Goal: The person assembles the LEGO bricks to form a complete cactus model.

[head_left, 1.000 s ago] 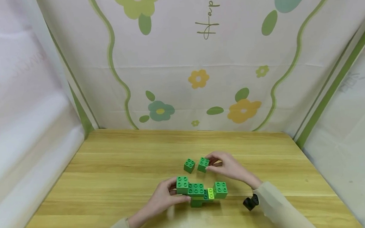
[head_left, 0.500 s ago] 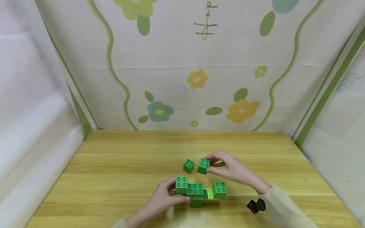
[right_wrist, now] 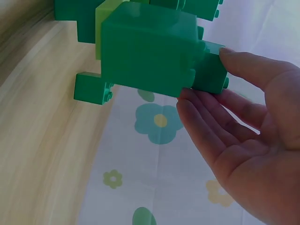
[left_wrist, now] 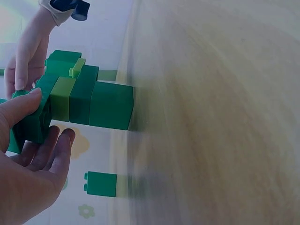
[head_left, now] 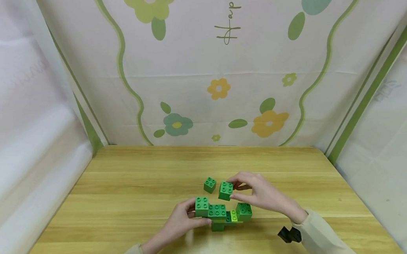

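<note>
My left hand grips the left end of an assembly of toy building bricks, mostly green with lime-green pieces. In the left wrist view its thumb lies on one side of the assembly and the fingers on the other. My right hand pinches a green four-stud brick between thumb and fingers, held above the table behind the assembly. In the right wrist view the assembly's end block partly hides that pinched brick.
A loose green four-stud brick stands on the wooden table, behind the assembly and left of the pinched brick. Flower-printed white cloth rises at the table's back edge, with more white cloth along both sides.
My right hand has brought the pinched brick slightly nearer to me, towards the assembly. My left hand keeps its grip on the assembly with little movement.
</note>
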Demonstrator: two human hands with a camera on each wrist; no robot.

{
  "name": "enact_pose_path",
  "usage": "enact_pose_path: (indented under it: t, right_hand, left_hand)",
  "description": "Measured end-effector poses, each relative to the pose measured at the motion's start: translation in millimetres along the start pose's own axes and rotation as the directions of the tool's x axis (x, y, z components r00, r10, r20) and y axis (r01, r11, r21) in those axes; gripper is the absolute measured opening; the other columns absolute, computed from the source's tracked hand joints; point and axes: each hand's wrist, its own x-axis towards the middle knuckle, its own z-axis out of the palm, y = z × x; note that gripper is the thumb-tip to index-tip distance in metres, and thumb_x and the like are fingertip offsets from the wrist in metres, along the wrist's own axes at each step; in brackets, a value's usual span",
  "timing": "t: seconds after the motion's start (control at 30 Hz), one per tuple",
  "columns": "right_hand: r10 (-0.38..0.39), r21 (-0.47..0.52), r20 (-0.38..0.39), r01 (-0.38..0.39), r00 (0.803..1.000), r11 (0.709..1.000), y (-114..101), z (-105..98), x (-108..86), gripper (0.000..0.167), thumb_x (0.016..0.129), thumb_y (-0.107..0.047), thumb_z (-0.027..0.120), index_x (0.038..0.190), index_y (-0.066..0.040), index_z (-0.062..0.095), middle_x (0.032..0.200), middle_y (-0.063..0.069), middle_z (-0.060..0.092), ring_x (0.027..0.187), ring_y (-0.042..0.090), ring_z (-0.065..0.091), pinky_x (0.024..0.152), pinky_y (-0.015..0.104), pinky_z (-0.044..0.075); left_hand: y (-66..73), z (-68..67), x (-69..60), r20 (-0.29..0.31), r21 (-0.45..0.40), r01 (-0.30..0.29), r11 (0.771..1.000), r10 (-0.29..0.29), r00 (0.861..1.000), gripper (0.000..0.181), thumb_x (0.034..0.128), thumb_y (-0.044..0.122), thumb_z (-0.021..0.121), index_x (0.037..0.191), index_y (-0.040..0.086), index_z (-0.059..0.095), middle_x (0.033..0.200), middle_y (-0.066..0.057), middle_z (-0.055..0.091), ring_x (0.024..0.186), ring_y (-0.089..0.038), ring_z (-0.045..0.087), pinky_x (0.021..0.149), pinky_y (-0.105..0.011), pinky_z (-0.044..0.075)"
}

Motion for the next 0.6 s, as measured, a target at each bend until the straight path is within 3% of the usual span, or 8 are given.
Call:
enact_pose_path:
  t: [0.27, 0.6]
  right_hand:
    - [-0.114, -0.052, -0.011, 0.113, 0.993, 0.992, -7, 3, -0.7, 0.034, 0.089, -0.016, 0.074, 0.121, -0.007, 0.064, 0.107, 0.003, 0.069, 0.093, 0.019, 0.070, 0.080, 0.023, 0.062]
    - [-0.134, -0.052, 0.012, 0.134, 0.991, 0.990, -15, 6, -2.8, 0.033, 0.090, -0.015, 0.073, 0.121, -0.005, 0.064, 0.112, 0.007, 0.071, 0.095, 0.013, 0.070, 0.080, 0.023, 0.061]
  left_hand:
    - [-0.4, -0.2, -0.8, -0.007, 0.010, -0.002, 1.000, 0.003, 1.000, 0.060, 0.0810, 0.013, 0.082, 0.130, -0.008, 0.055, 0.122, -0.022, 0.065, 0.105, -0.025, 0.070, 0.089, -0.022, 0.059]
    - [1.0, -0.2, -1.2, -0.003, 0.009, 0.008, 1.000, -0.008, 1.000, 0.060, 0.0817, 0.016, 0.081, 0.131, -0.007, 0.055, 0.124, -0.021, 0.065, 0.106, -0.023, 0.069, 0.089, -0.022, 0.059]
